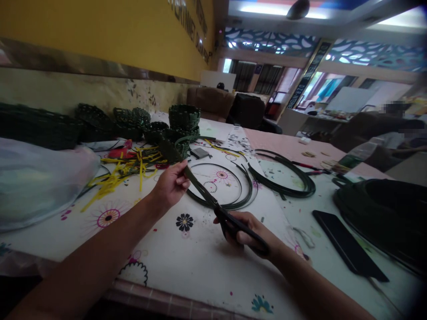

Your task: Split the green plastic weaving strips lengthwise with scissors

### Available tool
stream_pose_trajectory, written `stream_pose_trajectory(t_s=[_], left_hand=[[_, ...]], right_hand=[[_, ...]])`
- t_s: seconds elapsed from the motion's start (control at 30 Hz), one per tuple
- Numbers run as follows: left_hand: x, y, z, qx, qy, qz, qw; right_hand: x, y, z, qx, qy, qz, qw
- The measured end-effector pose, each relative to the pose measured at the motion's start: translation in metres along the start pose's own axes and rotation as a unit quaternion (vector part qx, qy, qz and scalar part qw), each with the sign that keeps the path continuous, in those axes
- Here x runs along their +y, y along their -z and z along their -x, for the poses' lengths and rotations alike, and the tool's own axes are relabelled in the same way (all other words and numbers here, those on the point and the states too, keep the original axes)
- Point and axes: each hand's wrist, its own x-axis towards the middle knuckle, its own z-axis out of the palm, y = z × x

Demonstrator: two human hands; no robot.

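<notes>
1. The left hand is up over the bench. Its fingers are closed around a long green strip.
2. The right hand is low and close to the person. Its fingers are curled through the black handles of the scissors and hold them tight.
3. The green strip runs from the left hand down to the scissors, and the blades lie along it. It is in the air, just above the flower cloth.
4. Just behind the hands, a thin green ring lies flat on the bench. A bunch of green hoops lies beside it on the right.
5. Yellow strips lie in a messy heap to the left.
6. Green woven baskets stand at the back, by the wall.
7. A see-through plastic bag sits at the far left.
8. A black phone lies flat at the right, near a big dark coil.
</notes>
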Motion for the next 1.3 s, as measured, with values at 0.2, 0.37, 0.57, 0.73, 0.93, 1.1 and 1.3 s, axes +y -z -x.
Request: stream_pose_trajectory(t_s=[0.2, 0.37, 0.57, 0.73, 0.93, 1.1, 1.3], left_hand=[[-0.002, 0.001, 0.000, -0.019, 0.008, -0.005, 1.000], [-0.008, 0.007, -0.004, -0.018, -0.116, -0.078, 0.990], [-0.027, 0.012, -0.002, -0.082, -0.151, -0.199, 0.965], [-0.037, 0.012, 0.003, -0.083, -0.151, -0.247, 0.953], [-0.034, 0.009, 0.006, -0.039, -0.144, -0.257, 0.955], [-0.029, 0.006, 0.006, -0.036, -0.083, -0.240, 0.966], [-0.029, 0.007, 0.006, -0.055, -0.056, -0.222, 0.972]], right_hand=[[-0.003, -0.002, -0.001, 0.041, 0.005, 0.049, 0.998], [0.000, 0.000, -0.001, 0.040, -0.004, 0.046, 0.998], [0.001, -0.003, -0.003, 0.103, -0.001, 0.055, 0.993], [-0.003, -0.005, -0.004, 0.120, -0.016, 0.068, 0.990], [-0.004, -0.005, -0.006, 0.154, -0.018, 0.119, 0.981], [-0.002, 0.000, -0.007, 0.147, -0.011, 0.142, 0.979], [-0.001, 0.000, -0.007, 0.151, -0.008, 0.152, 0.977]])
